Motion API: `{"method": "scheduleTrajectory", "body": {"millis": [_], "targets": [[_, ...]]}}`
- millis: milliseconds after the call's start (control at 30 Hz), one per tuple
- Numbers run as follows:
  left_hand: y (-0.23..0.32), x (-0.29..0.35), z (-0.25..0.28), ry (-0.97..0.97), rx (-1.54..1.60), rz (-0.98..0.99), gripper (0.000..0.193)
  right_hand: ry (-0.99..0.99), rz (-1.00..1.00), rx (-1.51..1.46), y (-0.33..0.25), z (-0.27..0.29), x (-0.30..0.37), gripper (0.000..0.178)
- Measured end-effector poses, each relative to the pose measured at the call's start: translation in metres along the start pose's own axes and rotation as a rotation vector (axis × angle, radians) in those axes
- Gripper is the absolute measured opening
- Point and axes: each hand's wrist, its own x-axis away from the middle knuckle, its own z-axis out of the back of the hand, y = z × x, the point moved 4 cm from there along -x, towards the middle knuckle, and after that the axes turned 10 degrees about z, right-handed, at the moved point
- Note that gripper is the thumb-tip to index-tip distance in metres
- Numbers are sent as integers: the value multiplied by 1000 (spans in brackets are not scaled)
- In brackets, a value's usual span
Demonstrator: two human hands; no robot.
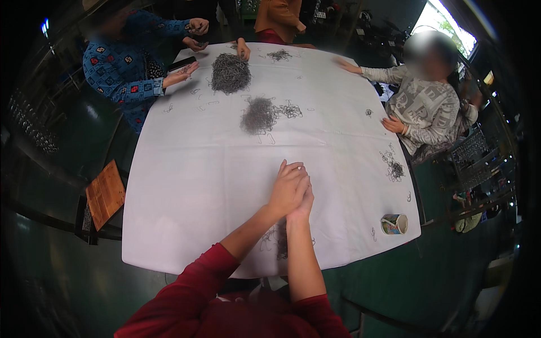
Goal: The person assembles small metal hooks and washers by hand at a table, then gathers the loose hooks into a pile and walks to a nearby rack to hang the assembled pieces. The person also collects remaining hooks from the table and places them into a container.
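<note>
Hooks [281, 245], thin and dark, lie heaped between the forearms [248, 234], by the near edge of the white table [174, 197]! Left hand [286, 188] and right hand [305, 205] are clasped together; anything inside, can't tell. A dragging sleeve [203, 270] could snag wires and scatter them floorward.

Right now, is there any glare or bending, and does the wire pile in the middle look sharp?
Head view: glare in the bright opening at upper right; head view: fisheye bowing of the table's edges, corners falling to black; head view: middle wire pile hazy, not sharp.
</note>
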Motion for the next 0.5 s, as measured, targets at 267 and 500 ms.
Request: {"method": "scheduleTrajectory", "body": {"millis": [267, 500], "targets": [[-3, 2, 19, 130, -165, 69, 21, 146, -31, 15, 14, 2, 0, 30], [-47, 9, 25, 256, 1253, 1080, 42, -30, -87, 10, 25, -37, -7, 20]]}}
